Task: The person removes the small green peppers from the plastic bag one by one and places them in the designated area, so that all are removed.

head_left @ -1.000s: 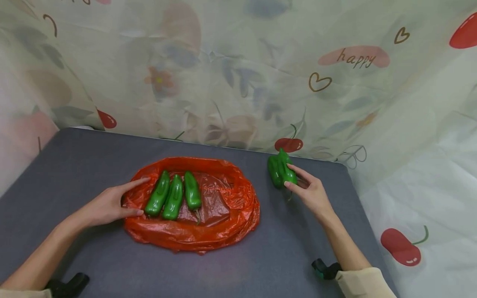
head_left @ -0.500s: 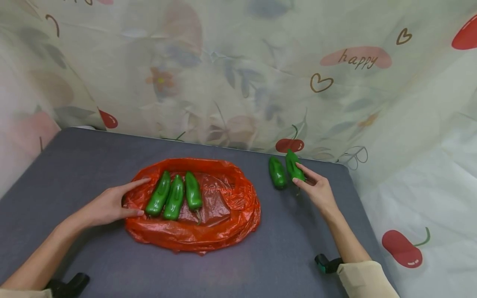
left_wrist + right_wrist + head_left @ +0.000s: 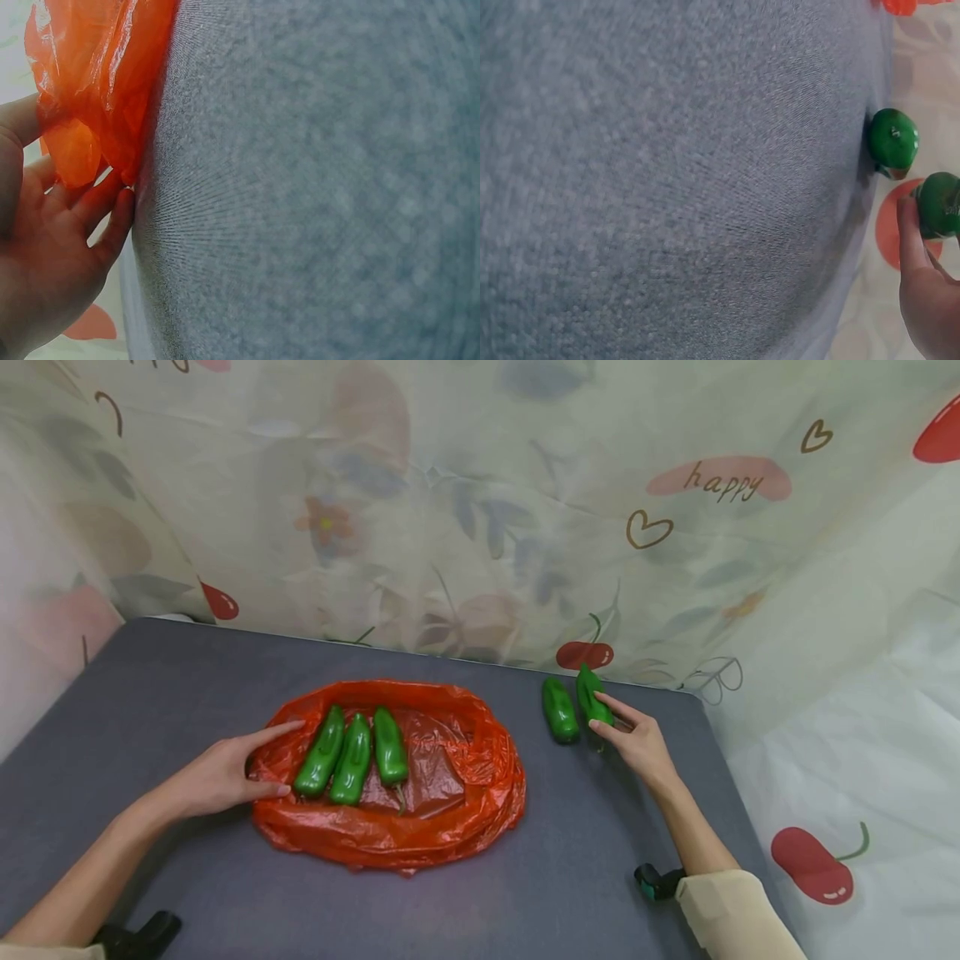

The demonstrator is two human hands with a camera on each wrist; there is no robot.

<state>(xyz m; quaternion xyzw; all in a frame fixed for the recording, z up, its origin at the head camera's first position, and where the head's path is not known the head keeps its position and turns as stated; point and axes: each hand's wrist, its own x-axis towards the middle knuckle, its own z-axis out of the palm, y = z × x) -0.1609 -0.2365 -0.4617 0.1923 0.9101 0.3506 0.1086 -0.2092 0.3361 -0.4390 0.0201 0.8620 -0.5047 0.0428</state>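
Observation:
A red plastic bag (image 3: 480, 752) lies spread with its mouth rolled back, and three green peppers (image 3: 351, 760) sit inside on its left half. At the bag's left rim my left hand (image 3: 217, 775) holds the plastic, thumb and forefinger over the edge. The left wrist view shows the bag's crumpled side (image 3: 97, 75) between the thumb and the other fingers. Toward the table's back right, my right hand (image 3: 637, 743) pinches a green pepper (image 3: 591, 693) between thumb and fingers. Just left of it, a second loose green pepper (image 3: 560, 710) lies apart on the table (image 3: 667, 187).
The dark grey tabletop (image 3: 450, 910) ends at the back against a printed curtain (image 3: 465, 527). More curtain (image 3: 885, 735) hangs past the right edge. A black wrist mount (image 3: 656, 882) is strapped on the right forearm, with another (image 3: 142, 935) on the left.
My right hand has moved slightly right with its pepper, opening a gap to the loose pepper beside it. The left hand stays at the bag's rim.

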